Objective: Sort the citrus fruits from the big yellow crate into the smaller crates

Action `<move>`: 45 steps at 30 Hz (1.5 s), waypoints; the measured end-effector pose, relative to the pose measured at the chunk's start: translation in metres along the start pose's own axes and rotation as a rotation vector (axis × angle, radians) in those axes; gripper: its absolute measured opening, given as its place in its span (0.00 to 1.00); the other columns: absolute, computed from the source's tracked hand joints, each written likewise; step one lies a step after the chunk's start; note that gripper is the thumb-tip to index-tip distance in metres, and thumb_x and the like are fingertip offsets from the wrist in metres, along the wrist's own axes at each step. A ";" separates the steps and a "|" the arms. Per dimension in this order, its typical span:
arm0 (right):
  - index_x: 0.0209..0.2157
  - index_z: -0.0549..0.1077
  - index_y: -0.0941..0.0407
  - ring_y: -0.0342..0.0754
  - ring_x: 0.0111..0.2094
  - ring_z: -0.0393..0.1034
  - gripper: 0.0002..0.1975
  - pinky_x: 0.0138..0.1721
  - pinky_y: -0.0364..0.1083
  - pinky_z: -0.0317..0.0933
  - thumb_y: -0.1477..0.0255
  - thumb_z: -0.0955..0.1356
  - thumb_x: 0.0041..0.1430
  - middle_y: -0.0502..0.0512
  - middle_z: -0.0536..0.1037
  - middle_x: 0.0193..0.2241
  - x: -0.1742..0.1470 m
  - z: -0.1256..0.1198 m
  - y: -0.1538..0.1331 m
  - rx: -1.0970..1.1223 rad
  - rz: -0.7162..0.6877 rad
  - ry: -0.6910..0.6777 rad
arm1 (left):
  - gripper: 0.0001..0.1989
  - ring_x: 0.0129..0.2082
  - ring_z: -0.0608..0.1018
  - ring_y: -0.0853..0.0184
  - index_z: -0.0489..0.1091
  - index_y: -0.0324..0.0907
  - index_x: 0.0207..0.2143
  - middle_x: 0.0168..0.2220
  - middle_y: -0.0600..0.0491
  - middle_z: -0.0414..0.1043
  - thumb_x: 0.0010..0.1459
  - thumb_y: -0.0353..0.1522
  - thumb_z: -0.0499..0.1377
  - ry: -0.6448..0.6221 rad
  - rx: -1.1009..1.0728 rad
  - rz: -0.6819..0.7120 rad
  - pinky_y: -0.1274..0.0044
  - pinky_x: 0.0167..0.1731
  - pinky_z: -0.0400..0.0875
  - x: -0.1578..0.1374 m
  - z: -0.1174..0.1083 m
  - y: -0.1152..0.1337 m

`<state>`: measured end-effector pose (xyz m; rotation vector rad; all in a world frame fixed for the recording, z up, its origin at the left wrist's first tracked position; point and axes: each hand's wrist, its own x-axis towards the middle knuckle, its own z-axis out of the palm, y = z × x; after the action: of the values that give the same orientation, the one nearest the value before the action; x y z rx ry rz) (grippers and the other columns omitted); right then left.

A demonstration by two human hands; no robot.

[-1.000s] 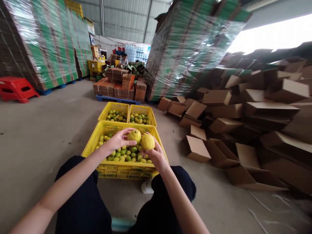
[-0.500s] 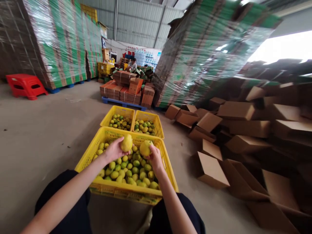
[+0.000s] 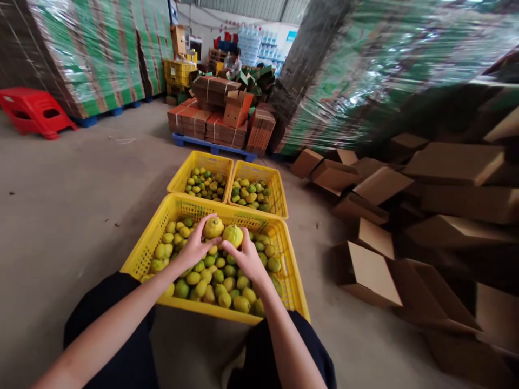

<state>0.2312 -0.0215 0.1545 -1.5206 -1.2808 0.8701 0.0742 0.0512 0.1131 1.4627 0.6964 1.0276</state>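
Note:
My left hand (image 3: 198, 244) is closed round a yellow lemon (image 3: 213, 227). Close beside it, my right hand (image 3: 248, 256) grips a second, yellow-green lemon (image 3: 233, 236) between thumb and fingers. Both fruits are held up side by side above a large yellow plastic crate (image 3: 140, 252) with perforated walls. Many green and yellow lemons (image 3: 219, 277) lie loose in that crate, which stands between my knees. My hands and forearms hide part of the pile.
Two more yellow crates (image 3: 175, 177) with lemons stand just beyond. Behind them is a blue pallet (image 3: 194, 141) of flattened cartons. Open cardboard boxes (image 3: 375, 273) lie heaped at right, and a red stool (image 3: 38, 113) stands at left. A person sits far back.
My hands have come together, bringing the two lemons side by side, and the right one has turned. The view has tilted downward.

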 end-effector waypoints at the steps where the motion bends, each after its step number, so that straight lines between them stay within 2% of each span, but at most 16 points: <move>1: 0.39 0.62 0.53 0.48 0.32 0.68 0.23 0.33 0.46 0.63 0.56 0.73 0.50 0.50 0.74 0.31 -0.002 -0.001 0.001 0.017 -0.018 -0.004 | 0.32 0.61 0.66 0.53 0.63 0.46 0.57 0.60 0.45 0.64 0.50 0.37 0.68 0.003 -0.015 -0.003 0.62 0.62 0.58 0.000 0.000 0.002; 4: 0.40 0.60 0.52 0.48 0.32 0.68 0.26 0.33 0.46 0.64 0.60 0.76 0.47 0.48 0.73 0.31 -0.008 -0.002 0.002 0.043 -0.033 0.052 | 0.32 0.57 0.70 0.53 0.68 0.45 0.53 0.55 0.46 0.69 0.45 0.34 0.72 0.009 -0.097 -0.065 0.65 0.59 0.64 -0.003 0.003 0.010; 7: 0.40 0.61 0.51 0.46 0.31 0.69 0.25 0.33 0.45 0.64 0.62 0.76 0.47 0.47 0.73 0.32 -0.012 0.000 0.001 0.176 -0.033 0.119 | 0.29 0.50 0.76 0.56 0.70 0.43 0.49 0.48 0.47 0.74 0.44 0.34 0.72 0.050 -0.353 -0.191 0.67 0.53 0.70 -0.004 0.005 0.019; 11: 0.39 0.66 0.51 0.46 0.32 0.69 0.16 0.33 0.45 0.66 0.60 0.72 0.54 0.48 0.74 0.34 -0.011 0.001 -0.004 0.570 -0.030 0.208 | 0.20 0.42 0.79 0.60 0.70 0.38 0.46 0.41 0.46 0.76 0.51 0.35 0.66 0.065 -0.799 -0.389 0.71 0.44 0.76 0.002 0.001 0.035; 14: 0.40 0.71 0.52 0.47 0.36 0.71 0.15 0.39 0.46 0.67 0.61 0.72 0.52 0.48 0.76 0.35 -0.009 0.000 -0.010 0.767 -0.032 0.230 | 0.17 0.33 0.79 0.65 0.71 0.35 0.46 0.34 0.47 0.76 0.57 0.35 0.58 0.117 -0.951 -0.511 0.77 0.31 0.76 0.006 -0.003 0.047; 17: 0.43 0.72 0.51 0.48 0.37 0.73 0.19 0.41 0.47 0.68 0.65 0.74 0.48 0.48 0.78 0.36 -0.006 0.003 -0.013 0.893 -0.004 0.172 | 0.19 0.26 0.77 0.66 0.71 0.32 0.45 0.30 0.46 0.75 0.57 0.36 0.52 0.125 -0.940 -0.575 0.79 0.22 0.72 0.007 -0.001 0.048; 20: 0.40 0.73 0.52 0.48 0.34 0.74 0.16 0.36 0.47 0.70 0.67 0.73 0.48 0.48 0.79 0.34 -0.003 0.009 -0.011 0.979 0.047 0.134 | 0.19 0.24 0.76 0.65 0.72 0.33 0.42 0.27 0.47 0.74 0.59 0.37 0.49 0.173 -0.919 -0.601 0.77 0.21 0.72 0.008 0.005 0.043; 22: 0.36 0.74 0.55 0.48 0.29 0.74 0.11 0.29 0.46 0.70 0.66 0.71 0.49 0.50 0.79 0.30 -0.001 0.014 -0.008 1.018 0.119 0.100 | 0.19 0.23 0.75 0.66 0.73 0.33 0.38 0.24 0.48 0.73 0.60 0.37 0.47 0.207 -0.920 -0.617 0.78 0.22 0.72 0.010 0.008 0.040; 25: 0.33 0.73 0.57 0.46 0.19 0.69 0.12 0.17 0.44 0.62 0.63 0.67 0.54 0.53 0.78 0.26 -0.001 0.017 -0.004 1.095 0.239 0.024 | 0.19 0.19 0.74 0.68 0.72 0.35 0.38 0.25 0.49 0.74 0.63 0.36 0.44 0.212 -0.900 -0.638 0.79 0.19 0.70 0.013 0.008 0.039; 27: 0.33 0.72 0.57 0.44 0.14 0.65 0.13 0.12 0.43 0.56 0.62 0.65 0.56 0.55 0.78 0.25 -0.002 0.018 -0.004 1.139 0.278 -0.020 | 0.19 0.19 0.75 0.69 0.71 0.35 0.40 0.27 0.49 0.76 0.65 0.36 0.44 0.206 -0.873 -0.662 0.79 0.17 0.70 0.015 0.007 0.038; 31: 0.33 0.71 0.57 0.43 0.16 0.65 0.12 0.14 0.41 0.57 0.61 0.66 0.56 0.54 0.78 0.25 -0.006 0.017 -0.007 1.180 0.297 -0.033 | 0.21 0.20 0.77 0.67 0.71 0.35 0.41 0.26 0.49 0.75 0.66 0.43 0.48 0.201 -0.870 -0.673 0.79 0.19 0.73 0.017 0.006 0.036; 35: 0.28 0.69 0.57 0.35 0.12 0.52 0.09 0.12 0.37 0.46 0.68 0.72 0.50 0.47 0.72 0.20 -0.007 0.017 -0.004 1.184 0.286 -0.023 | 0.15 0.15 0.73 0.70 0.71 0.36 0.35 0.24 0.50 0.74 0.62 0.40 0.54 0.193 -0.846 -0.637 0.82 0.12 0.66 0.015 0.005 0.035; 37: 0.26 0.68 0.57 0.34 0.11 0.49 0.11 0.11 0.37 0.43 0.65 0.71 0.50 0.47 0.71 0.19 -0.007 0.018 -0.002 1.178 0.307 -0.059 | 0.16 0.15 0.73 0.69 0.71 0.35 0.33 0.22 0.49 0.73 0.61 0.39 0.52 0.181 -0.841 -0.638 0.81 0.11 0.66 0.015 0.005 0.035; 41: 0.33 0.73 0.57 0.38 0.13 0.55 0.18 0.12 0.39 0.48 0.55 0.65 0.56 0.52 0.76 0.22 -0.006 0.020 -0.005 1.215 0.327 -0.038 | 0.17 0.21 0.76 0.68 0.72 0.34 0.30 0.22 0.47 0.72 0.63 0.36 0.49 0.147 -0.945 -0.641 0.80 0.20 0.73 0.017 0.004 0.031; 45: 0.35 0.74 0.56 0.39 0.16 0.62 0.14 0.14 0.39 0.56 0.59 0.67 0.58 0.51 0.77 0.25 -0.005 0.018 -0.007 1.214 0.329 0.039 | 0.14 0.21 0.77 0.66 0.73 0.34 0.37 0.25 0.46 0.74 0.61 0.33 0.51 0.108 -0.925 -0.701 0.79 0.20 0.72 0.018 0.004 0.021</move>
<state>0.2117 -0.0221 0.1553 -0.7233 -0.2619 1.4428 0.0831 0.0618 0.1378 0.3123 0.6091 0.7035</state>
